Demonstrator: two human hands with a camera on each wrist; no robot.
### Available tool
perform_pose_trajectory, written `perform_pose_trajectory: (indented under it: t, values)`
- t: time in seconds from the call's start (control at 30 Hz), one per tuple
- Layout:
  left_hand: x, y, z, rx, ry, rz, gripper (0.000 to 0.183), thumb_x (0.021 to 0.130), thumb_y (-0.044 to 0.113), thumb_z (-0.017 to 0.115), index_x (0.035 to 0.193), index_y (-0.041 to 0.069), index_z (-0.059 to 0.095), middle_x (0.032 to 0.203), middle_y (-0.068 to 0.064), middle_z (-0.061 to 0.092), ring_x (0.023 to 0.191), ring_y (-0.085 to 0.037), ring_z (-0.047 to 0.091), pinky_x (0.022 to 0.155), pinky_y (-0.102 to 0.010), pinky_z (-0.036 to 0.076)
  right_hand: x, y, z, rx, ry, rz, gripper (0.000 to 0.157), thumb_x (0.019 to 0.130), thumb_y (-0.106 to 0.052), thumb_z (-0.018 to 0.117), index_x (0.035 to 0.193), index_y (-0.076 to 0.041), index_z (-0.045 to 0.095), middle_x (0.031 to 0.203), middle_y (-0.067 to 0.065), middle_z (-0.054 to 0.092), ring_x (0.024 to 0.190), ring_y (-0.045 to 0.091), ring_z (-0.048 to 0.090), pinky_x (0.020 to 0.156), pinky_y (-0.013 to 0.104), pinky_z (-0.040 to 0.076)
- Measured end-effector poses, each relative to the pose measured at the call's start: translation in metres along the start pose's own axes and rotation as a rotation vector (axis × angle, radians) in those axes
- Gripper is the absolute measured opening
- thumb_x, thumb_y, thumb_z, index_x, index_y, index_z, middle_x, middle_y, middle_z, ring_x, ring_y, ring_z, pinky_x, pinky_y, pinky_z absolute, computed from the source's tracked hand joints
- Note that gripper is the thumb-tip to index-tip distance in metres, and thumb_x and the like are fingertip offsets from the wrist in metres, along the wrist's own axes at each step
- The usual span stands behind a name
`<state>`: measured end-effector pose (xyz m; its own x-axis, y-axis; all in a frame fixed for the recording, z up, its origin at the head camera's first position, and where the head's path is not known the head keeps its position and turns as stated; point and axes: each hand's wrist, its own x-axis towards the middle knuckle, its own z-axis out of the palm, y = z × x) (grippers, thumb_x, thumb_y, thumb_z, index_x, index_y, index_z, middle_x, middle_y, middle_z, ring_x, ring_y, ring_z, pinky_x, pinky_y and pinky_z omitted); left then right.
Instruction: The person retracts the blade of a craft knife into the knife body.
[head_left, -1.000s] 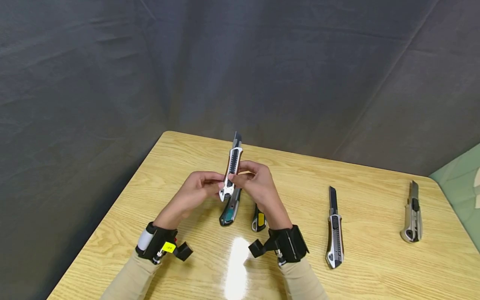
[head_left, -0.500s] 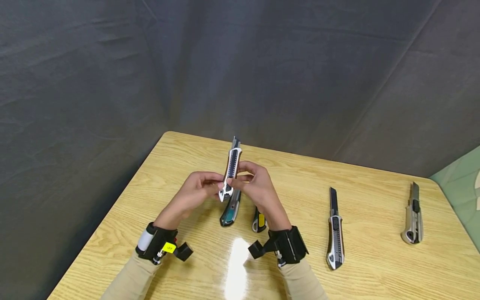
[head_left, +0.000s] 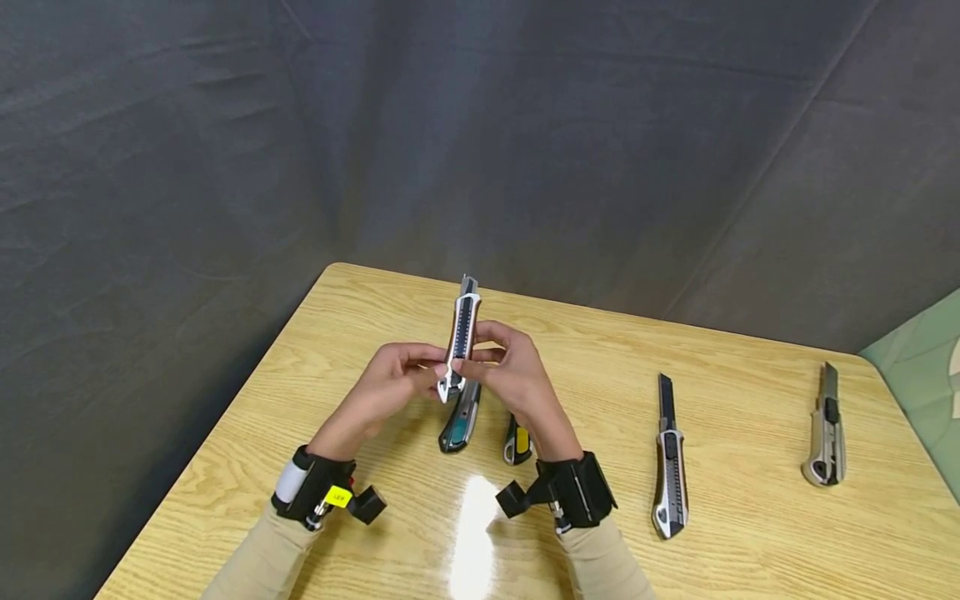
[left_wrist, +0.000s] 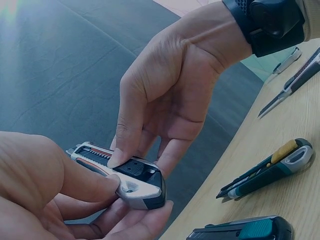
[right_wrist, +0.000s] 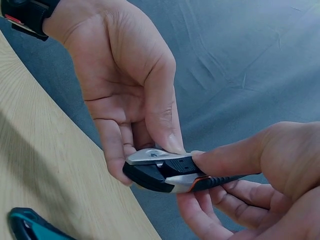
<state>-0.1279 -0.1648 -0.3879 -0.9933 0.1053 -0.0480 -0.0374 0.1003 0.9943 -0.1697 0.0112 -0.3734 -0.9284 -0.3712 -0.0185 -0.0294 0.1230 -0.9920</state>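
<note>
A silver-and-black snap-off utility knife (head_left: 463,321) is held up above the table, blade end pointing away, with a short length of blade showing. My left hand (head_left: 390,379) grips its tail end between thumb and fingers. With its thumb on the black slider, my right hand (head_left: 517,367) holds the same knife from the other side, fingers behind the handle. The right wrist view shows the slider near the tail of the knife (right_wrist: 142,177). Below the hands on the table lies a teal-and-black utility knife (head_left: 459,429), its upper part hidden. Beside it is a yellow-and-black utility knife (head_left: 521,439), partly covered by the right wrist.
To the right, a silver-and-black utility knife (head_left: 671,483) lies with its blade extended. Farther right is another silver utility knife (head_left: 827,433), blade out too. The wooden table (head_left: 750,550) ends at a dark cloth backdrop (head_left: 525,150). Green fabric (head_left: 922,375) borders the right edge.
The right thumb has slid down toward the tail with the slider. The blade of the held knife sticks out less than before. The left hand and the knives on the table stay put.
</note>
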Motion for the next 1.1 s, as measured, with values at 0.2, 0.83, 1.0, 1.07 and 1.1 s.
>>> perform_pose_trajectory:
  t: [0.2, 0.83, 1.0, 1.07, 1.1]
  values:
    - [0.000, 0.001, 0.000, -0.025, -0.004, 0.003, 0.024, 0.089, 0.005, 0.056, 0.111, -0.002, 0.062, 0.107, -0.020, 0.062, 0.081, -0.027, 0.064, 0.078, -0.050, 0.055, -0.001, 0.001, 0.000, -0.047, -0.013, -0.003, 0.041, 0.071, -0.008, 0.076, 0.108, -0.020, 0.062, 0.108, 0.002, 0.059, 0.087, 0.019, 0.063, 0.070, 0.037, 0.056]
    - [0.006, -0.005, -0.017, 0.035, -0.031, -0.035, 0.024, 0.087, 0.007, 0.061, 0.108, -0.004, 0.064, 0.103, -0.023, 0.065, 0.077, -0.028, 0.064, 0.077, -0.057, 0.052, 0.004, 0.006, -0.003, -0.064, -0.059, 0.001, 0.030, 0.082, -0.018, 0.068, 0.111, -0.012, 0.064, 0.103, 0.010, 0.064, 0.089, 0.023, 0.063, 0.081, 0.044, 0.053]
    - [0.007, -0.013, -0.024, 0.099, -0.016, -0.068, 0.023, 0.085, 0.005, 0.062, 0.106, -0.005, 0.065, 0.099, -0.023, 0.065, 0.074, -0.027, 0.063, 0.074, -0.058, 0.053, 0.006, 0.011, -0.014, 0.013, -0.066, 0.014, 0.031, 0.087, -0.013, 0.062, 0.117, -0.008, 0.062, 0.107, 0.017, 0.063, 0.088, 0.025, 0.065, 0.087, 0.048, 0.051]
    - [0.007, -0.016, -0.028, 0.119, -0.010, -0.080, 0.024, 0.086, 0.005, 0.061, 0.107, -0.006, 0.064, 0.099, -0.023, 0.065, 0.074, -0.026, 0.063, 0.074, -0.056, 0.054, 0.006, 0.012, -0.020, 0.032, -0.058, 0.007, 0.030, 0.088, -0.014, 0.061, 0.117, -0.008, 0.062, 0.108, 0.017, 0.062, 0.090, 0.023, 0.064, 0.087, 0.046, 0.052]
    - [0.007, -0.018, -0.030, 0.125, -0.008, -0.086, 0.025, 0.086, 0.005, 0.061, 0.108, -0.006, 0.064, 0.099, -0.023, 0.064, 0.074, -0.025, 0.064, 0.073, -0.055, 0.054, 0.006, 0.012, -0.023, 0.037, -0.050, 0.004, 0.030, 0.088, -0.014, 0.061, 0.117, -0.008, 0.062, 0.109, 0.015, 0.062, 0.092, 0.022, 0.063, 0.087, 0.045, 0.052]
